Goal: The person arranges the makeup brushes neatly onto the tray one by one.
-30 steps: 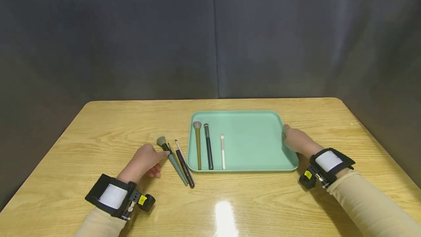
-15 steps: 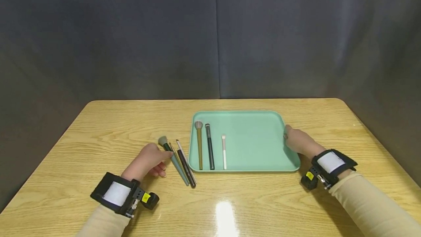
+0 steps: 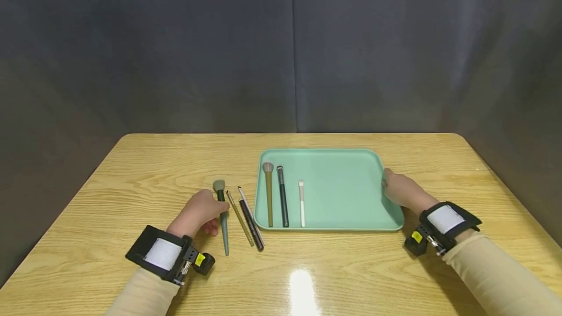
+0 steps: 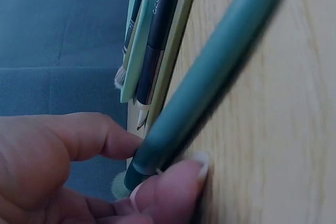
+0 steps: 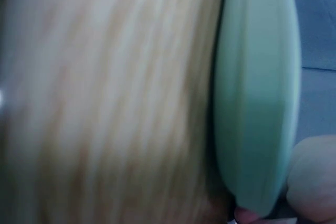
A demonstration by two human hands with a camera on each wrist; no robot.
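My left hand (image 3: 199,212) pinches the teal brush (image 3: 222,218) near its dark ferrule, thumb and fingers (image 4: 173,182) closed round the handle, as the left wrist view shows plainly. The brush lies on the table (image 3: 131,174), left of the tray and toward the near edge, its tuft pointing to the far edge and its handle toward me; it sits slightly apart from the two thinner sticks beside it. Those two, a slim tan brush (image 3: 239,217) and a dark pencil-like brush (image 3: 251,218), lie side by side on the bare wood between my brush and the tray. My right hand (image 3: 400,191) grips the right rim of the green tray (image 3: 351,194), fingers curled over its edge, steadying it. Inside the tray, along its left side, three brushes lie in a row with heads toward the far edge: a brown-handled brush (image 3: 269,194), a black-handled brush (image 3: 283,196) and a short white brush (image 3: 302,204). As I judge it, the sorting is about half done: three brushes are in the tray, three are outside it, and the teal one is the one in hand, not yet lifted clear of the wood.
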